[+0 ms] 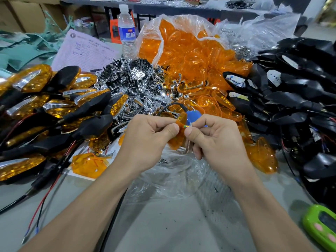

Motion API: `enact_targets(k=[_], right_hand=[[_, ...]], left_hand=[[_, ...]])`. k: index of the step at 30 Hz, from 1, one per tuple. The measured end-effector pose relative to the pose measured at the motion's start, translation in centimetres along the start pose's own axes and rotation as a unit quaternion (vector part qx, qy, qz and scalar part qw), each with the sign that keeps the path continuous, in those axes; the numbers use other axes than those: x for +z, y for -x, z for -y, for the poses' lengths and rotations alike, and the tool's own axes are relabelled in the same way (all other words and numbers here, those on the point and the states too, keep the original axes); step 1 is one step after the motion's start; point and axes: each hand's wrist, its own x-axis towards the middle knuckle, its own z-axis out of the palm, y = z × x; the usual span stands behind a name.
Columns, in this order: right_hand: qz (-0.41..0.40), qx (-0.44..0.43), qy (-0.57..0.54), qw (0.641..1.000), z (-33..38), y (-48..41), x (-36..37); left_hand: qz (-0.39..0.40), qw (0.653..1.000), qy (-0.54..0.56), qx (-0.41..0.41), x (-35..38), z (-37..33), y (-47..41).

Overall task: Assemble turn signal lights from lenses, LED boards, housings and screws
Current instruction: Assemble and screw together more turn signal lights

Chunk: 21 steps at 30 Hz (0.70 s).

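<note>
— Head view: where's the work?
— Both the left hand [151,137] and right hand [216,139] pinch one amber lens [179,140], held at centre.
— Progress?
— A heap of finished lights [36,99] lies left. Many loose lenses [190,51] and black housings [300,99] wait, so plenty seems left.

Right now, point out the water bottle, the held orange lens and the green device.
water bottle [126,32]: head view, blue label.
orange lens [182,118]: head view, upper end.
green device [321,225]: head view, middle of its face.
</note>
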Motion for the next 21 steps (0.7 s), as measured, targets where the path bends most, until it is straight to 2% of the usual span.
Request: enact_targets(k=[6, 9, 12, 17, 21], right_hand=[[0.011, 0.010, 0.017, 1.000, 0.1, 0.0, 0.1], [-0.011, 0.015, 0.071, 0.997, 0.0, -0.1, 0.1], [-0.009, 0.005, 0.043, 0.999, 0.2, -0.1, -0.2], [-0.022, -0.020, 0.026, 0.999, 0.2, -0.3, -0.2], [0.009, -0.024, 0.040, 0.999, 0.4, -0.1, 0.2]], left_hand=[[-0.018, 0.999, 0.020, -0.031, 0.0, 0.0, 0.1], [-0.027, 0.998, -0.041, 0.024, 0.3, -0.4, 0.5], [-0.041, 0.997, -0.039, 0.056, 0.6, -1.0, 0.7], [-0.084, 0.996, 0.003, 0.007, 1.4, -0.4, 0.5], [-0.067, 0.995, 0.055, -0.040, 1.1, -0.1, 0.3]])
